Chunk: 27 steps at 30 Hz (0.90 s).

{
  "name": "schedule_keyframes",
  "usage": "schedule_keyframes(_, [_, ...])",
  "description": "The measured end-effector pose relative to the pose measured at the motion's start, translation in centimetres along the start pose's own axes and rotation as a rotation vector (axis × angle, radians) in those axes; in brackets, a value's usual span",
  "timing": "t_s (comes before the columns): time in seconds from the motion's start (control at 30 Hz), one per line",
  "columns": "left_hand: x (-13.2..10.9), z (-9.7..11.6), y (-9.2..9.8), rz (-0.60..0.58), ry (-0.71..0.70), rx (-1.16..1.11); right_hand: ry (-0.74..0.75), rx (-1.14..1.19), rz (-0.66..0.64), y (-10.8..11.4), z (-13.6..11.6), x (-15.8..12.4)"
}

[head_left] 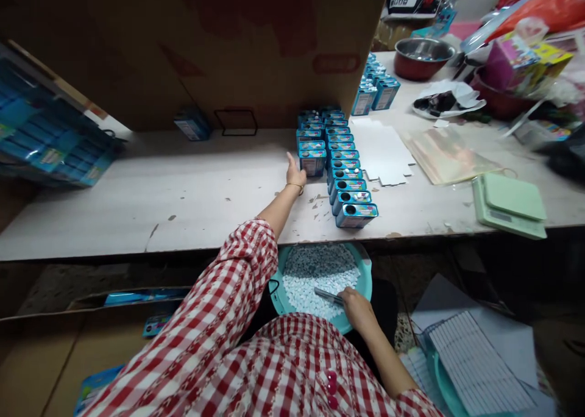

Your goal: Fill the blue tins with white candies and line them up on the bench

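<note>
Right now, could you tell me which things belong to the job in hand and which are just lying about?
In hand: left hand at the blue tins; right hand holding a tool in the teal basin of white pellets.
Lying about: green scale, red bowl, white card.

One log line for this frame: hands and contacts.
left hand: open, at blue tin | right hand: holds grey tool in teal basin of white pellets

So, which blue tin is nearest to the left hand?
The front tin of the shorter left row, right beside the left hand; all others stand farther away.
</note>
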<state>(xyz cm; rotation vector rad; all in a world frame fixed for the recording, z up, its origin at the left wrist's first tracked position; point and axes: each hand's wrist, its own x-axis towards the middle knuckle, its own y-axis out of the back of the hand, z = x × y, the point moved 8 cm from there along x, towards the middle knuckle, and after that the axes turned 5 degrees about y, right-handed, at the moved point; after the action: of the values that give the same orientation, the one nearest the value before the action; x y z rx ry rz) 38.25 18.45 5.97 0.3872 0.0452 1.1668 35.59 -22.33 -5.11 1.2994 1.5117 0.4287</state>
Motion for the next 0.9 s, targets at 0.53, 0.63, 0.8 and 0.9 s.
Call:
schedule_keyframes(0.53, [-34.8, -14.6, 41.7, 0.874, 0.615, 0.591, -0.026, -0.161, -0.105, -1.8, 3.1, 2.3])
schedule_keyframes(0.63, [-42.5, -20.0, 42.0, 0.624, 0.961, 0.710, 0.025, -0.199, -0.066, -2.2, 4.0, 2.9])
schedule_keyframes(0.8, [-49.9, -24.7, 40.2, 0.498, 1.271, 0.719, 0.012, -0.188, -0.089, -2.3, 4.9, 3.5])
schedule_keyframes(0.9, [-51.1, -25.6, 40.4, 0.546, 1.331, 0.757, -0.026, -0.178, -0.108, -2.2, 5.1, 3.8])
